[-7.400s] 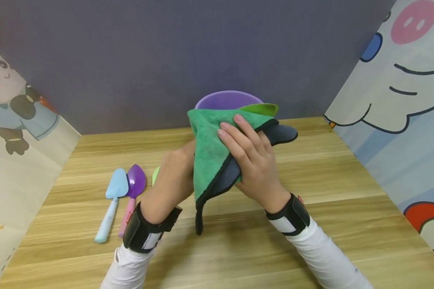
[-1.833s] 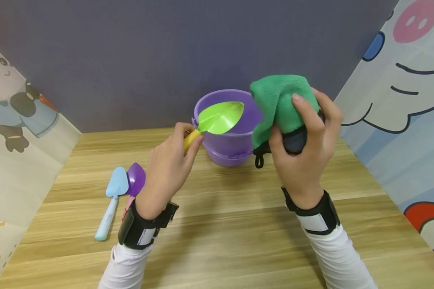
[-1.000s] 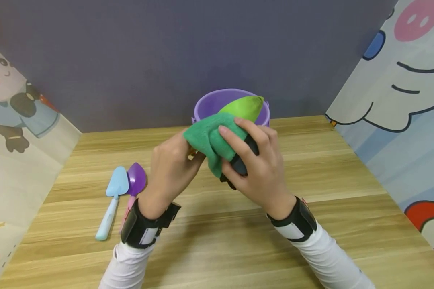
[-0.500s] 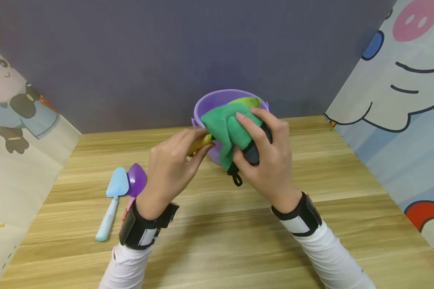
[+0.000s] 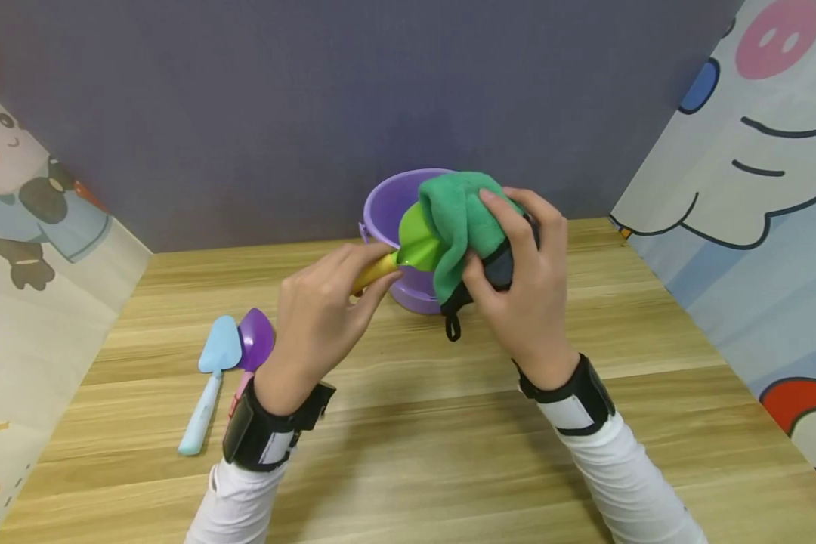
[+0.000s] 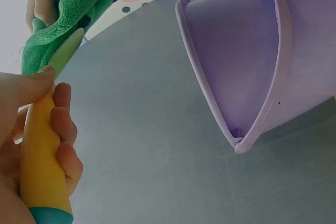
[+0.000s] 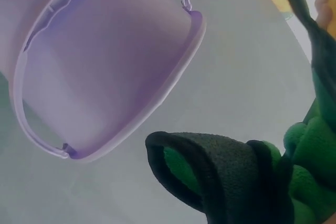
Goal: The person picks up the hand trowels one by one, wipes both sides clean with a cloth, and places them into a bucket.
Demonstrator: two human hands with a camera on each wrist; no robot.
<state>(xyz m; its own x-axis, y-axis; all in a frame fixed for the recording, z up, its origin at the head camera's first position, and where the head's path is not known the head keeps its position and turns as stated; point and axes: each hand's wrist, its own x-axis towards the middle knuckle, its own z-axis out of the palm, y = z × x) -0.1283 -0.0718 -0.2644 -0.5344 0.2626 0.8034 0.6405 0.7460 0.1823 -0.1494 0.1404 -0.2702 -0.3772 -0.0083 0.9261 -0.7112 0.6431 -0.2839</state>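
My left hand (image 5: 326, 317) grips the yellow handle of a toy trowel (image 5: 416, 245), whose lime-green blade points right. In the left wrist view, fingers and thumb wrap the yellow handle (image 6: 43, 156), which ends in teal. With my right hand (image 5: 527, 287) I hold a bunched cloth (image 5: 464, 219), green on one face and dark grey on the other. The cloth covers the outer part of the blade, hiding the tip; a black loop dangles from its corner. Both hands are raised in front of the purple bucket (image 5: 394, 198), overlapping its rim in the head view.
On the wooden table (image 5: 408, 453), a light blue toy trowel (image 5: 221, 344) lies at the left. Beside it is a purple toy shovel (image 5: 255, 338) with a pink handle, partly behind my left wrist. A dark grey panel (image 5: 313, 113) rises behind the bucket.
The cloth came from right of the trowel onto the blade near the handle, then slid right towards the tip, baring the blade's base. My left hand stays nearly in place.
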